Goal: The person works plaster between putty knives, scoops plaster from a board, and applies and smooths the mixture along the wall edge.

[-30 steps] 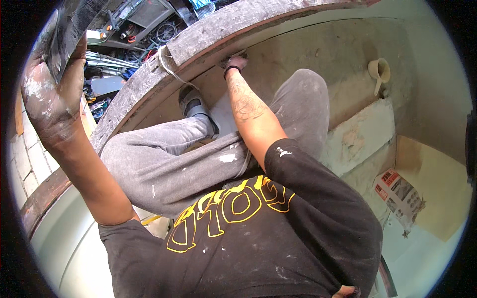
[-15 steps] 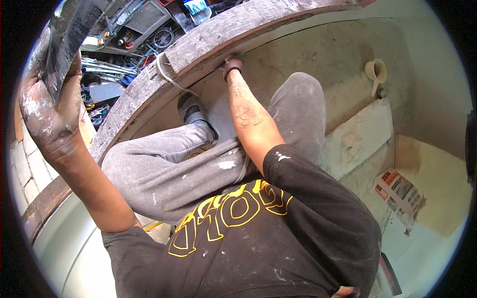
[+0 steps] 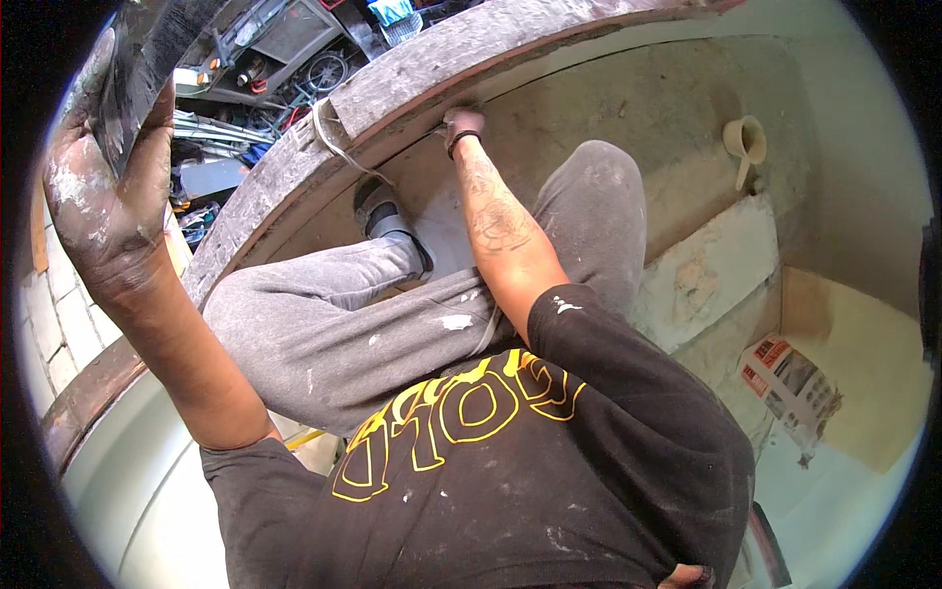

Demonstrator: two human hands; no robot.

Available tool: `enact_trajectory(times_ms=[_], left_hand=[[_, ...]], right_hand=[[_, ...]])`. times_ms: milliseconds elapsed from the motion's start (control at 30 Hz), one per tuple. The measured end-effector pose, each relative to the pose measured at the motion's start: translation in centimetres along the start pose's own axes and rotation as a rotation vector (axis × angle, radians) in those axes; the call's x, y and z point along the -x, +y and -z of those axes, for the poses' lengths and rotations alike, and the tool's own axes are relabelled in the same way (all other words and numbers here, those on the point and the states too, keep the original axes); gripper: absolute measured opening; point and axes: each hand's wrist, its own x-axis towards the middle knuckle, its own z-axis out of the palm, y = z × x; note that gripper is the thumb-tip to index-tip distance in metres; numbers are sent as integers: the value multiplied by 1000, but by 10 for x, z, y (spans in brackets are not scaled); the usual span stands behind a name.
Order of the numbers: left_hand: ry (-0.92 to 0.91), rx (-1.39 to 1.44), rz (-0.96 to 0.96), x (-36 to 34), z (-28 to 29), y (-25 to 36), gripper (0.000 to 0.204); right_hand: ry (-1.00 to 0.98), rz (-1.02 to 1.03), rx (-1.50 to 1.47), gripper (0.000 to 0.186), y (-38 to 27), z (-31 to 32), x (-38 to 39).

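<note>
My left hand (image 3: 113, 196), its palm smeared with white, is raised at the far left. Between its thumb and fingers is a dark, glossy, scratched sheet (image 3: 147, 69), cut off by the picture's edge. Stretched out ahead, my right hand (image 3: 465, 124) is closed against the inner side of a thick curved rim (image 3: 432, 79), just below its lower edge. A wristband (image 3: 463, 143) circles that wrist. The right fingers point away from me, so whatever they grip is hidden or too small to name.
I sit inside a large curved shell. A cream scoop-like cup (image 3: 746, 139) lies at the right, above a pale board (image 3: 711, 265). A torn printed bag (image 3: 785, 378) lies lower right. A cord (image 3: 329, 137) hangs over the rim. Beyond it are cluttered tools and metal poles (image 3: 211, 133).
My right hand has shifted very slightly along the rim's inner side. The left hand still holds the dark sheet, and the whole view has moved a little.
</note>
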Motion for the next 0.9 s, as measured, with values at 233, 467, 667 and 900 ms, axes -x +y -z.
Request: enact_trajectory(times_ms=[233,467,667,900], left_hand=[[54,782,849,19,17,-22,28],[42,564,783,11,5,-5,29],[84,750,849,10,11,-17,29],[-127,674,707,8,18,-34,27]], right_hand=[[91,170,80,24,-8,-9,17],[189,269,128,31,-42,-17,62],[198,249,214,32,-54,-19,80],[159,371,85,33,-64,-19,97]])
